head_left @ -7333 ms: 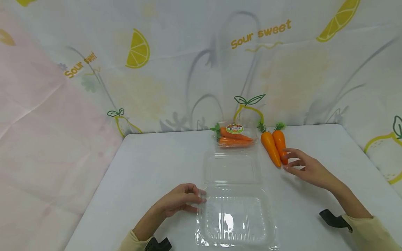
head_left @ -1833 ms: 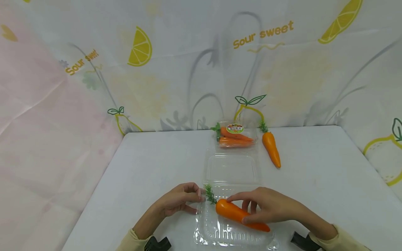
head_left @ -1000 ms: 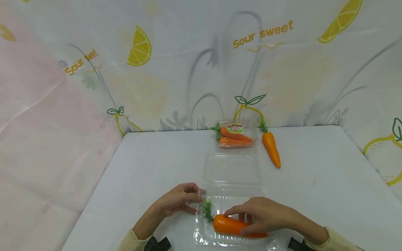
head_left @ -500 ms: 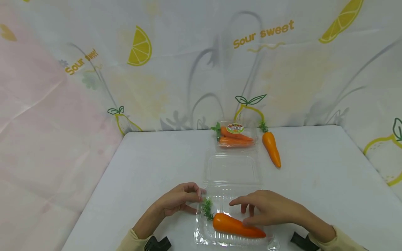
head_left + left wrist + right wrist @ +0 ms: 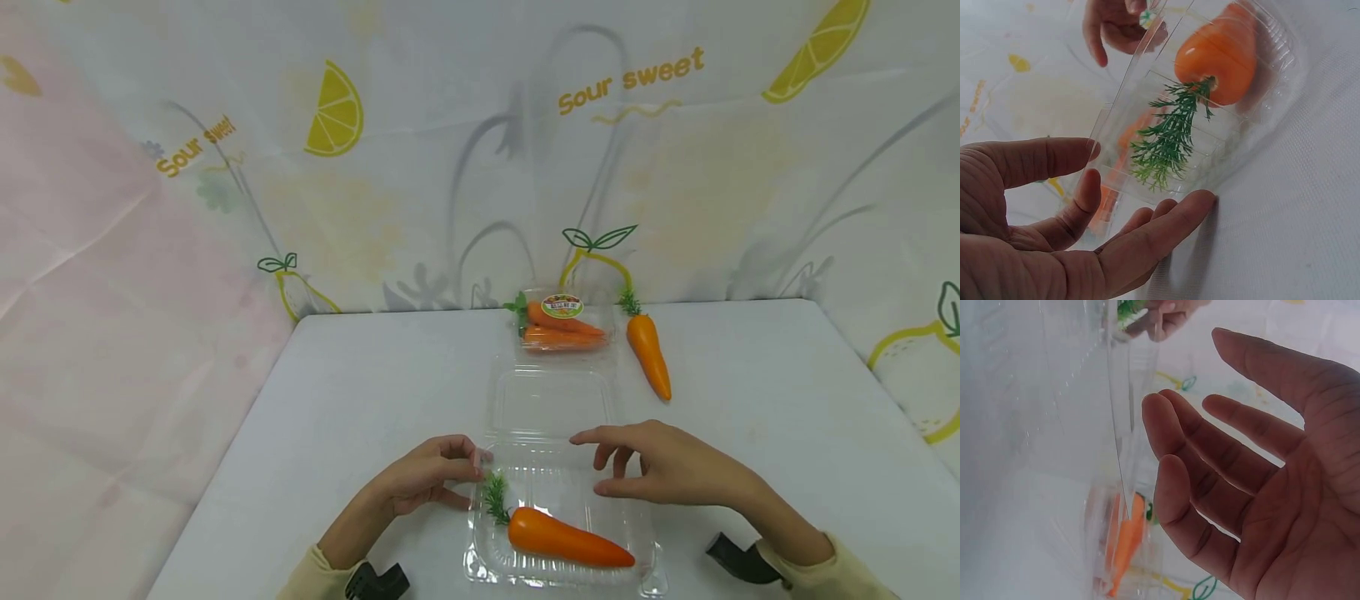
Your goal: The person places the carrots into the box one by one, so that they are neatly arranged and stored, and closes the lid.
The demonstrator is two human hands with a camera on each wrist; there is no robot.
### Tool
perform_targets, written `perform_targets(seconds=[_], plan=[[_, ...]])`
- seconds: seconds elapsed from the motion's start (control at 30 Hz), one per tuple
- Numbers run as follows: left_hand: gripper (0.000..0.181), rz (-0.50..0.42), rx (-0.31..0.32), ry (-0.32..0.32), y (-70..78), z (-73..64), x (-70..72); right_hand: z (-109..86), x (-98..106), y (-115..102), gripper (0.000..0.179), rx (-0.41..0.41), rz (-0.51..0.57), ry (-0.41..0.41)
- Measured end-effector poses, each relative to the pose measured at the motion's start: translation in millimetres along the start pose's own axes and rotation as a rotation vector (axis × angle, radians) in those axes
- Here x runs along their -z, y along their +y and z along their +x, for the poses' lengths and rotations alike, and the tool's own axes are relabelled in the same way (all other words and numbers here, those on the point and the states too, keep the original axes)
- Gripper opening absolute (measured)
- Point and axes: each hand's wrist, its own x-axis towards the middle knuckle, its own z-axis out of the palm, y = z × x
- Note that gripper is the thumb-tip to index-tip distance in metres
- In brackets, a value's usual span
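Observation:
An orange carrot [image 5: 566, 540] with a frilly green top lies in the tray half of a clear plastic clamshell box [image 5: 491, 567], its top toward the left. The box's lid [image 5: 555, 400] is folded back flat, away from me. My left hand [image 5: 423, 479] pinches the left rim of the box near the hinge; in the left wrist view, other fingers [image 5: 1154, 234] sit low beside the wall. My right hand [image 5: 667, 462] hovers over the right side of the box with loosely bent fingers, holding nothing. A second orange carrot [image 5: 648, 354] lies on the table at the back right.
A closed clear pack [image 5: 562, 333] with carrots inside and an oval label stands at the back, left of the loose carrot. Behind the white table [image 5: 360, 383] hangs a printed cloth [image 5: 442, 167].
My right hand brought one of two loose carrots into the box, laid it down, let go and lifted back and to the right. My left hand has stayed at the rim.

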Motion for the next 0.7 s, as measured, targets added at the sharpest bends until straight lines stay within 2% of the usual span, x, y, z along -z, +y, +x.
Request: perform_targets(seconds=[0.33,0.7], plan=[[0.009,-0.007,0.005,-0.012,-1.6,0.9,1.8,-5.8,18.0,8.9,0.052,0.004,-0.049,0.136],[0.01,-0.006,-0.004,-0.014,-1.4,0.4,1.9,-6.6,34.0,32.1,0.054,-0.062,-0.116,0.271]])
